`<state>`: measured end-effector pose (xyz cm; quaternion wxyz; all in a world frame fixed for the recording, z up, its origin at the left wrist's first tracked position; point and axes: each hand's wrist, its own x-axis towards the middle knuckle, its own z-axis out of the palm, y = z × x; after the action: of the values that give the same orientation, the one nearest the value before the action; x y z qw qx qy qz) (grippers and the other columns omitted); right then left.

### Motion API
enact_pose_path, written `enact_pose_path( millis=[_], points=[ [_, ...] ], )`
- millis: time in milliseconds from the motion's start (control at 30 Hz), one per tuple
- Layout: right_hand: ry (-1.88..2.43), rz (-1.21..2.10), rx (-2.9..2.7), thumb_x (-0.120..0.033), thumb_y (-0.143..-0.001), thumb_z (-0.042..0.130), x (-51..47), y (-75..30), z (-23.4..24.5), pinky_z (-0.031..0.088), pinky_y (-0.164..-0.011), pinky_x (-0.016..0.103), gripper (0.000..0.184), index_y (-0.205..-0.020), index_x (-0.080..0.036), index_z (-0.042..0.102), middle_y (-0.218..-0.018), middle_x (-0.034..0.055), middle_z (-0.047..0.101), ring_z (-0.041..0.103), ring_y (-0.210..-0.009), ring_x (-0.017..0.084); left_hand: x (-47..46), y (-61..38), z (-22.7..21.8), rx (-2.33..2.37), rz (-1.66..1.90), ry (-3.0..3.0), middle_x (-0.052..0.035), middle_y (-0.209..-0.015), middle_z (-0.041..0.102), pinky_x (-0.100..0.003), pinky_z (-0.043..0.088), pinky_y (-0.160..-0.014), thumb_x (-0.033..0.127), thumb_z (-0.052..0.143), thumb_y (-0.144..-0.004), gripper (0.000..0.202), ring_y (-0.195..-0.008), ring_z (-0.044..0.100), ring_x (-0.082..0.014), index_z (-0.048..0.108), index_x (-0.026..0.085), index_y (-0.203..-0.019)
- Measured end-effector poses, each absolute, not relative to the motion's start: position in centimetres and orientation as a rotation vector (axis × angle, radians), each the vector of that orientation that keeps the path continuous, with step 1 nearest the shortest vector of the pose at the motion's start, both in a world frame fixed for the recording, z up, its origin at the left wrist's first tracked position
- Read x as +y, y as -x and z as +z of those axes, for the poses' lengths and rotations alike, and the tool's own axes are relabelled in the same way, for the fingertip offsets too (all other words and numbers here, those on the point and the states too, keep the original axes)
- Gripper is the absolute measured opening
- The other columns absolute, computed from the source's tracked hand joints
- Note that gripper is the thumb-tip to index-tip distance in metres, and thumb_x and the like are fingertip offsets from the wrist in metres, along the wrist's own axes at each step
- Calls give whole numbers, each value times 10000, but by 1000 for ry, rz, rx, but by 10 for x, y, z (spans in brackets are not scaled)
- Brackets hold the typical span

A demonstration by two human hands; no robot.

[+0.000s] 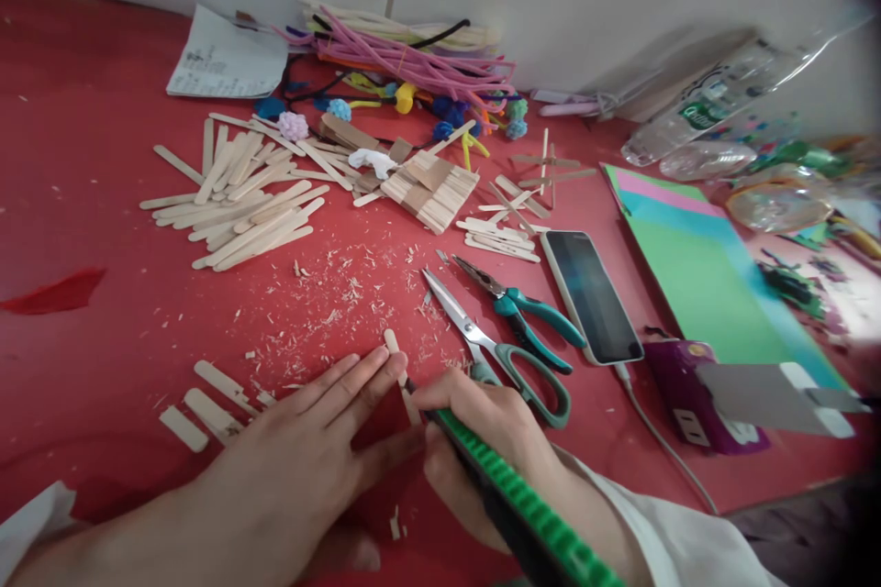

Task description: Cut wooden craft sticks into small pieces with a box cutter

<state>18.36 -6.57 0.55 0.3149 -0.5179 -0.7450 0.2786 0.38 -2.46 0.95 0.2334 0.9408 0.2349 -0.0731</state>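
My left hand lies stretched out on the red table, its fingertips pressing a narrow wooden craft stick against the surface. My right hand is closed around a utility knife with a green ribbed grip and black body. The knife's front end meets the stick just right of my left fingertips; its blade is hardly visible. Cut stick pieces lie left of my left hand. Scissors with grey-green handles lie beyond my right hand, beside teal-handled needle-nose pliers.
Wood shavings cover the middle. Behind them are loose craft sticks, a banded stick bundle and pipe cleaners. At right lie a phone on a cable, coloured sheets, a purple device and plastic bottles.
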Motion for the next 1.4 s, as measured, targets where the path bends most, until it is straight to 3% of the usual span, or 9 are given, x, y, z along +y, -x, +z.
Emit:
enact_pose_path(
  millis=[167,333,533,800,1067,1200,1400],
  points=[
    [1287,691,-2155,-71,-761,443,-75,-186,5,367,-470,239,138,-824,-190,475,-615,-9,526,483,-503,126,-28,-4,4,663,-141,-2607,-143,-1477,259,-458,323,-1034,456,722,-644,705,-1308,331,-340,502,268,-1287],
    [1278,657,-2187,-95,-770,481,-80,-189,5,413,-501,257,167,-911,-181,504,-675,10,567,525,-553,144,-29,-3,3,680,-135,-2691,-160,-1432,352,-436,381,-994,430,754,-601,671,-1258,412,-339,567,263,-1224],
    [1354,497,-2035,-78,-782,439,-80,-189,12,510,-537,241,248,-982,-199,521,-700,14,639,628,-599,148,-31,-2,4,691,-63,-2709,-131,-1413,399,-424,381,-981,565,652,-685,596,-1256,424,-321,573,309,-1217],
    [1463,476,-1874,-93,-796,453,-79,-190,13,525,-518,218,223,-929,-253,534,-690,-15,664,642,-566,133,-32,2,1,686,-25,-2733,-94,-1424,397,-400,366,-971,550,682,-671,739,-1256,426,-303,433,338,-1334],
    [1469,448,-1918,-70,-786,458,-80,-190,8,513,-483,209,237,-927,-239,546,-648,-18,652,635,-532,129,-33,1,1,662,-14,-2758,-105,-1420,395,-388,355,-975,478,696,-682,717,-1262,420,-301,442,319,-1333],
    [1477,436,-1924,-79,-788,466,-81,-189,7,517,-481,220,228,-919,-242,559,-648,-11,657,642,-538,140,-32,1,0,703,0,-2708,-62,-1432,389,-380,344,-992,567,626,-717,684,-1280,397,-283,429,350,-1336],
    [1442,476,-1945,-64,-802,436,-80,-188,7,512,-488,232,236,-936,-230,537,-678,2,654,629,-540,134,-33,2,-4,706,35,-2711,-67,-1432,389,-382,320,-1026,601,628,-696,697,-1281,397,-279,455,343,-1320]
  ],
)
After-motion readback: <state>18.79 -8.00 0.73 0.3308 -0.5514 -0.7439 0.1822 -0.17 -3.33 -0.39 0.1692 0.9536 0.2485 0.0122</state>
